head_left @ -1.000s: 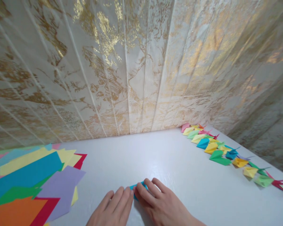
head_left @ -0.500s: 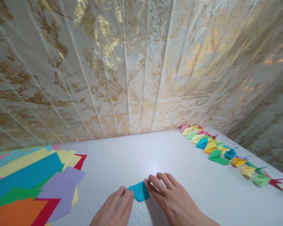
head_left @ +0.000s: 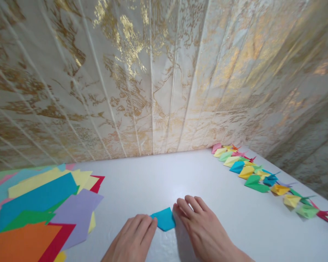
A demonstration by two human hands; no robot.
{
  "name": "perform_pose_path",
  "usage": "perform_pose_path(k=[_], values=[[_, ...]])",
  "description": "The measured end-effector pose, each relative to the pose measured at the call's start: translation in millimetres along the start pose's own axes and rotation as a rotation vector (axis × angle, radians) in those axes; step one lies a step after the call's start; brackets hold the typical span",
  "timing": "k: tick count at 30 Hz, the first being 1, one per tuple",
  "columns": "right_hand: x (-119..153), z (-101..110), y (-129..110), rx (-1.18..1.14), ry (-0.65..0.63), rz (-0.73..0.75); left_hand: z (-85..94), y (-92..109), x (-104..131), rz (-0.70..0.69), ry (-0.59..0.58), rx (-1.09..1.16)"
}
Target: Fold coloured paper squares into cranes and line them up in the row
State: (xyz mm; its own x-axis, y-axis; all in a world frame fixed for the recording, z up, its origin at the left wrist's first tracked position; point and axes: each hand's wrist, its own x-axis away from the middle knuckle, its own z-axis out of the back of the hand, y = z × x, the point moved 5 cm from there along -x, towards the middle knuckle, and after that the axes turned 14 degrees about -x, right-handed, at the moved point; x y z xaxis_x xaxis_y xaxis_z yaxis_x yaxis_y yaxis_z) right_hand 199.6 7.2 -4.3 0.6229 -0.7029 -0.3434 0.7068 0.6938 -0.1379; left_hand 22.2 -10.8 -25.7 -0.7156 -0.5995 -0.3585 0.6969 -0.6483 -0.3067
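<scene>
A small piece of folded blue origami paper (head_left: 164, 219) lies at the front middle of the white table, between my two hands. My left hand (head_left: 136, 233) is closed at the paper's left end, its fingers together and covering that tip. At the right edge is my right hand (head_left: 195, 222), with thumb and fingertips pinching the paper there and the other fingers curled. The undersides of both hands are hidden, so their exact hold under the paper does not show.
On the left, loose sheets of coloured paper overlap, with a blue sheet (head_left: 41, 200), a purple sheet (head_left: 76, 211) and an orange sheet (head_left: 22, 242). Several folded paper cranes (head_left: 255, 183) line the right side. A gold-patterned curtain (head_left: 153, 91) hangs behind the table (head_left: 142, 178).
The view has shifted slightly, so everything sits a little further right. The blue paper stays between both hands, and my right hand's fingers have drawn slightly closer together at its edge.
</scene>
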Motion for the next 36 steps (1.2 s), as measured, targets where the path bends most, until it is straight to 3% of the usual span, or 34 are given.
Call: perform_pose_path(k=[4,7,10,15,25,33,36], values=[[-16,-8,-7,-0.320,-0.108,-0.068,-1.1,-4,-5,0.118,0.022,0.085],[-24,-22,-13,-0.426,-0.162,-0.077,-2.5,-11,-8,0.245,0.012,0.199],[-27,-29,-14,-0.431,-0.155,-0.091,-6.0,-20,-12,0.296,-0.035,0.307],[-31,-26,-14,-0.388,-0.129,-0.107,-10.1,-29,-18,0.258,-0.045,0.359],[-33,-26,-17,-0.299,-0.039,-0.041,-8.9,-25,-20,0.267,-0.040,0.299],[-43,-17,0,-0.630,-0.088,-0.375,-12.4,-29,-18,0.427,-0.114,0.348],[-44,-16,3,-0.678,-0.077,-0.429,-14.1,-30,-18,0.458,-0.141,0.377]])
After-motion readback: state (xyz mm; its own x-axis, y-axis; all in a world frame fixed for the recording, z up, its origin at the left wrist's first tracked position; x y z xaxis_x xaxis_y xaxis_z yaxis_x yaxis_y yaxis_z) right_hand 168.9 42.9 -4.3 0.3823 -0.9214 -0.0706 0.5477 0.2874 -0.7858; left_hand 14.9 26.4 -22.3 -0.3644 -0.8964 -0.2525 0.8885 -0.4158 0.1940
